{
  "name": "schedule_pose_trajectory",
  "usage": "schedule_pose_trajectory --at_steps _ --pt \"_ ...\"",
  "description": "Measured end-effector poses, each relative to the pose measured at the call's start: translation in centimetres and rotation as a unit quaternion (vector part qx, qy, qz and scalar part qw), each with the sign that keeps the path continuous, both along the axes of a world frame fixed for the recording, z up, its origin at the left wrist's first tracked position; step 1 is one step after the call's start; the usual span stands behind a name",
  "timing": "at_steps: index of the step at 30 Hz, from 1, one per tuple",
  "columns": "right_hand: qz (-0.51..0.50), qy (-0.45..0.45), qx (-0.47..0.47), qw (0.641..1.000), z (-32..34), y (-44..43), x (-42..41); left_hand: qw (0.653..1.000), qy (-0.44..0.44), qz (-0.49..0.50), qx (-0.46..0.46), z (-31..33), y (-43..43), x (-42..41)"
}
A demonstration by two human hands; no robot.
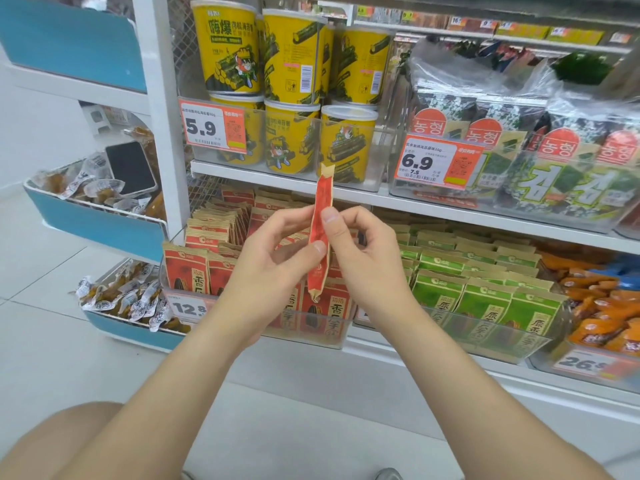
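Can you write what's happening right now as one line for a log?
hold: left hand and right hand both pinch red packet | packet: upright, thin edge toward camera | place: in front of snack shelf

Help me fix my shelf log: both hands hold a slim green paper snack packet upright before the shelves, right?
Wrong colour: in the head view, the slim paper snack packet is red, not green. The left hand and right hand hold it upright before the shelves.

Yellow canisters stand left of seaweed packs, above green packets.
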State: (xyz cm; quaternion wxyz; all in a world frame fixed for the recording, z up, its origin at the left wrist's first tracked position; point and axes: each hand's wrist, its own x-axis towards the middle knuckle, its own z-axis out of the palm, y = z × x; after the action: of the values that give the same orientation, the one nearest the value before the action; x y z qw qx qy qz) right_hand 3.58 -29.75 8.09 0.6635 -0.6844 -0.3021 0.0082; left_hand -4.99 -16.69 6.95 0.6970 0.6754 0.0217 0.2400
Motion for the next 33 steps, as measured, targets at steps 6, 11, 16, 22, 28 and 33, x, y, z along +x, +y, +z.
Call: schedule_pose_trajectory --at_steps 6,11,16,22,28,33 --pt "0.09 0.097 -0.074 0.988 0.0 -0.4 -0.8 0.991 0.0 0.085 -0.099 0.0 0.1 -0.6" --pt "0.052 0.066 -0.059 0.995 -0.4 -0.7 -2.1 0.991 0.019 0.055 -0.118 0.3 0.1 -2.0" --pt "0.062 0.026 -0.061 0.996 -0.9 -1.0 -2.5 0.998 0.025 0.009 -0.058 0.6 0.7 -3.9" --pt "0.025 -0.06 -0.097 0.993 -1.6 1.1 -3.9 0.991 0.026 0.111 -0.072 -0.4 0.4 -5.3" --pt "0.015 -0.106 -0.12 0.987 -1.4 0.3 -4.5 0.99 0.014 0.133 -0.04 -1.0 0.5 -5.5" --pt "0.048 -0.105 -0.134 0.984 -2.1 -0.6 -4.2 0.99 0.021 0.141 -0.01 -1.5 0.4 -5.5"
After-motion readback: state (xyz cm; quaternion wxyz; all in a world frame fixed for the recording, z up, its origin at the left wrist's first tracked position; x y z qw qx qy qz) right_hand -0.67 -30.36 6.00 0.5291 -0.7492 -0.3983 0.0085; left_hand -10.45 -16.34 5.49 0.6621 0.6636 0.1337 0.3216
